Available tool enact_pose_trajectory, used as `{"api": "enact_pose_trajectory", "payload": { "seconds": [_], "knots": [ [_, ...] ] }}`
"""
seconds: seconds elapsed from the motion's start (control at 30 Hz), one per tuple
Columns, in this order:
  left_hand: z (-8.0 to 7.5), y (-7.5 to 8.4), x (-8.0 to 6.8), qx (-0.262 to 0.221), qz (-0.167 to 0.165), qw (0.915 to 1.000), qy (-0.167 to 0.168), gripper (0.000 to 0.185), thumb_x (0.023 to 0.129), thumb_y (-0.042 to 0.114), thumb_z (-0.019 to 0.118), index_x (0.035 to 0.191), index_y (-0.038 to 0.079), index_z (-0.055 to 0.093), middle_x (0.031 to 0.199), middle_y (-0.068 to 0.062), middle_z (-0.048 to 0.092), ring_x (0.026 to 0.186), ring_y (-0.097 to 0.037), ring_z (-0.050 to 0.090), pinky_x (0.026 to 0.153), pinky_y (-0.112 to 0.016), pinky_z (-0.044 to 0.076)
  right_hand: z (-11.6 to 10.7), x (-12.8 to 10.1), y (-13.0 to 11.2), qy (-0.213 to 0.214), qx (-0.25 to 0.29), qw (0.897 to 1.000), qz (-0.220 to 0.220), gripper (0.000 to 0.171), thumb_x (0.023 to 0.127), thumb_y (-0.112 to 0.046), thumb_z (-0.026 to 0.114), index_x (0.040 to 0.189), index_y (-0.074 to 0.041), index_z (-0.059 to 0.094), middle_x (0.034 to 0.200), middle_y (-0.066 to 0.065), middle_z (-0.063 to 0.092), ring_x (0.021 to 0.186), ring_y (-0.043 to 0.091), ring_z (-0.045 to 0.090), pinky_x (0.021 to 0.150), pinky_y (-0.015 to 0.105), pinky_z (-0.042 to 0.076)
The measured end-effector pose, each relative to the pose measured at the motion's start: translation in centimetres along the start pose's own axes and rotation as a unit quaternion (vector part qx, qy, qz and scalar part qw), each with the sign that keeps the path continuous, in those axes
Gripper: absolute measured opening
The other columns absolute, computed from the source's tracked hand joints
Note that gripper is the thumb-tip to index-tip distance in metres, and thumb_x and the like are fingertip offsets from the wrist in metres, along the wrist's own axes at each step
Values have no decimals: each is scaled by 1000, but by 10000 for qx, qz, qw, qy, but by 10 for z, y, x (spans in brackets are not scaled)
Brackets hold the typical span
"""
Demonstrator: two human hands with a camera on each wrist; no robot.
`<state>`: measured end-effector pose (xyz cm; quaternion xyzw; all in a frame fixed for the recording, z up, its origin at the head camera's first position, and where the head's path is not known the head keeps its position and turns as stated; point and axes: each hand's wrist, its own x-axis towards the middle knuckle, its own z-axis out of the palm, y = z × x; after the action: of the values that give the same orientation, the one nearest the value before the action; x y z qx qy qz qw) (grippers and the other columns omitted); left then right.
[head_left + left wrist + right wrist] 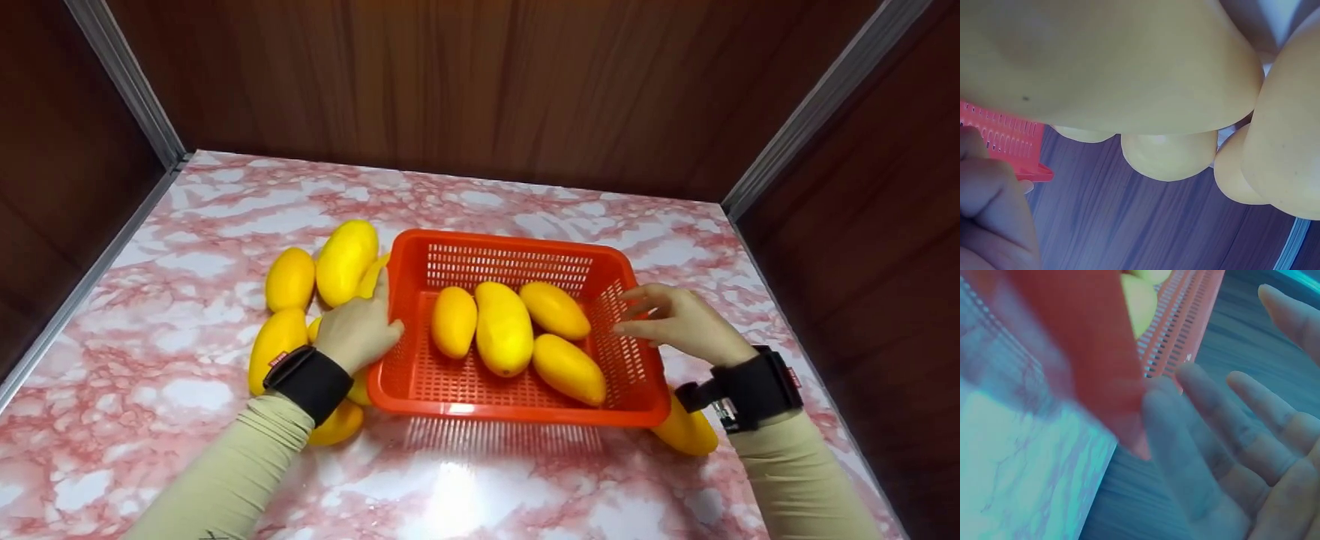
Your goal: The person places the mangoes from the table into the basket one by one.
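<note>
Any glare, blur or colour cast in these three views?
Head view: sharp, with lamp glare on the table before the basket. Left wrist: mangoes too close, soft. Right wrist: basket wall blurred, bluish cast over the right hand.

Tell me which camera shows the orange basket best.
The head view: the whole basket shows, with four mangoes inside and a hand at each side. The left wrist view catches only a slotted corner. The right wrist view shows one blurred wall close up.
</note>
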<state>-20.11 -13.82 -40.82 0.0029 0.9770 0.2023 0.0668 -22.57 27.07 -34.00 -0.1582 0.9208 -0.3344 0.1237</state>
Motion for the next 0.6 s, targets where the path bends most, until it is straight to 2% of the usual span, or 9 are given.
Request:
{"api": "enact_pose_trajectory", "payload": {
  "seconds": [0.1,0.27,0.43,0.6],
  "knots": [
    [0,0,0,10,0,10000,-15,85,92,33,50,159,6,7,69,-10,58,59,-28,58,51,-37,39,-3,-2,4,50,218,9997,83,56,88,-30,75,131,3,59,112,21,68,90,20,68,75,30,58],
    [0,-1,0,-1,-6,10000,6,85,92,33,51,159,6,7,68,-11,58,58,-28,57,51,-38,38,-7,-6,10,124,170,9995,222,50,89,-26,72,129,2,60,111,22,68,90,24,69,75,36,59],
    [1,0,-1,39,-18,10000,45,84,92,33,51,159,6,9,70,-11,58,60,-28,58,52,-38,40,-10,-11,21,119,123,9996,204,36,91,-9,64,123,5,62,109,25,67,85,22,69,69,32,59],
    [1,0,-1,18,39,9999,133,84,91,32,52,159,5,10,67,-9,55,57,-28,56,50,-37,38,-11,-15,34,-21,64,9993,381,34,86,-2,61,119,8,60,108,25,65,83,20,65,69,31,58]
  ]
}}
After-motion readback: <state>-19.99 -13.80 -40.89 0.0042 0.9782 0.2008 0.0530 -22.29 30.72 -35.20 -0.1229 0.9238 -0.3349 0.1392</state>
